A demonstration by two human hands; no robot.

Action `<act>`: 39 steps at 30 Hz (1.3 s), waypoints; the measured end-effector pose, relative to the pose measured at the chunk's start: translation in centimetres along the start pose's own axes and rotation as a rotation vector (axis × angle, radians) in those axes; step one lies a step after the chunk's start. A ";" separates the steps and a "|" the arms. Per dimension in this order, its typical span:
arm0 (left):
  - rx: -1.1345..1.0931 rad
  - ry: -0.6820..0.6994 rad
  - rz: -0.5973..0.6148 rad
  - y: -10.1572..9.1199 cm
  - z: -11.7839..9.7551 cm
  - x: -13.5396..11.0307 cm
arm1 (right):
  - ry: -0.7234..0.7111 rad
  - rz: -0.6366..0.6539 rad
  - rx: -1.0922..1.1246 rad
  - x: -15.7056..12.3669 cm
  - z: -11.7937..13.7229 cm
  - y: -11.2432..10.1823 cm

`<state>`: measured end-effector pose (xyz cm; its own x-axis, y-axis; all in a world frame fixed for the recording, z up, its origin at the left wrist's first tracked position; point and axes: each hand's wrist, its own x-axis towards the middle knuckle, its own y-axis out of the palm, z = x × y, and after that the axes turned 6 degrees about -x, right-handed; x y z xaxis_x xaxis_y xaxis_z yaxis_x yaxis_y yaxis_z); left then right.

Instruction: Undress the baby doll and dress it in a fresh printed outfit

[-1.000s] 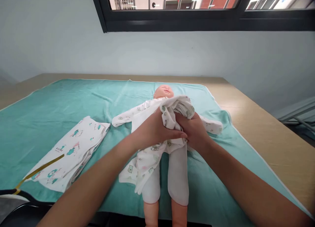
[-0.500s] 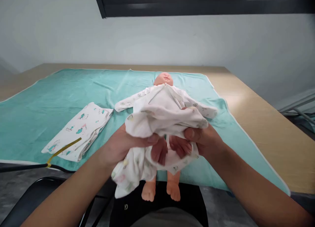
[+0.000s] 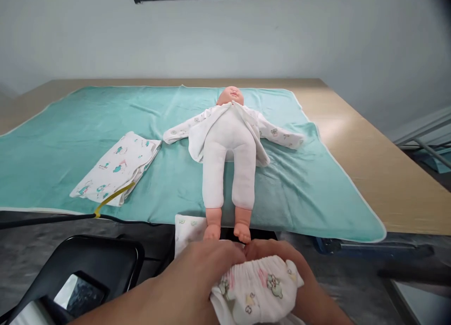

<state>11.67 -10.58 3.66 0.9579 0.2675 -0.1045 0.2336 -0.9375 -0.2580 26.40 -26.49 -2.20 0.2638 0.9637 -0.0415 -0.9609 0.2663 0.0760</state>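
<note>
As left hand (image 3: 200,273) and right hand (image 3: 282,252) bunch printed pants (image 3: 259,287), doll (image 3: 229,146) beyond

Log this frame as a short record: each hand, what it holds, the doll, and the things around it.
left hand: grips the printed garment, bunched, below the doll's feet
right hand: grips the same garment from the other side
doll: on its back on the teal towel, printed top open
folded cloth: on the towel, picture-left of the doll
table: wooden, under the towel
chair: black, lower left
</note>
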 end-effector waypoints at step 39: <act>0.192 -0.008 -0.400 3.1 4.0 -3.4 | 0.041 -0.178 -0.077 -0.7 -1.1 1.9</act>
<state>8.43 -13.47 -0.66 0.7967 0.6035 0.0328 0.5500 -0.7013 -0.4536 24.36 -26.65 -3.11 0.4281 0.8994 -0.0882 -0.9033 0.4288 -0.0122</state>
